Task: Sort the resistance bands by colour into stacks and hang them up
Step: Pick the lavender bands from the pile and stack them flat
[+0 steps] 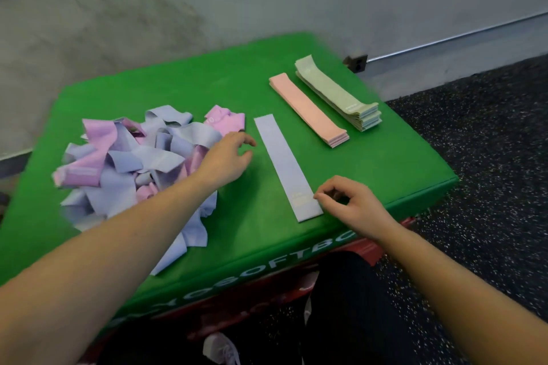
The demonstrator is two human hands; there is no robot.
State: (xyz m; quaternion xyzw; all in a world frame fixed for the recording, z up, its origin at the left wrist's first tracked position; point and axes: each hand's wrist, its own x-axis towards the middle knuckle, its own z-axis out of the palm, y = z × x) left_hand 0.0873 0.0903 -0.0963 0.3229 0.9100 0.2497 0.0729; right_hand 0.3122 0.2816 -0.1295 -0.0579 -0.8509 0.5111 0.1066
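A single lavender band is laid flat on the green soft box, and everything else is placed relative to it. Its near end is touched by the fingertips of the right hand, whose fingers are curled with thumb and forefinger brought together at the band's right edge; whether the band is actually pinched cannot be told. Just to the left of the band, the left hand is held with fingers relaxed and spread, nothing gripped, at the edge of a tangled heap of unsorted bands (lavender and pink mixed). To the right of the lavender band, a neat stack of peach bands is seen lying parallel to it, and beyond that, nearer the box's right edge, a taller stack of pale green bands. Speckled dark flooring is seen further right of the box.
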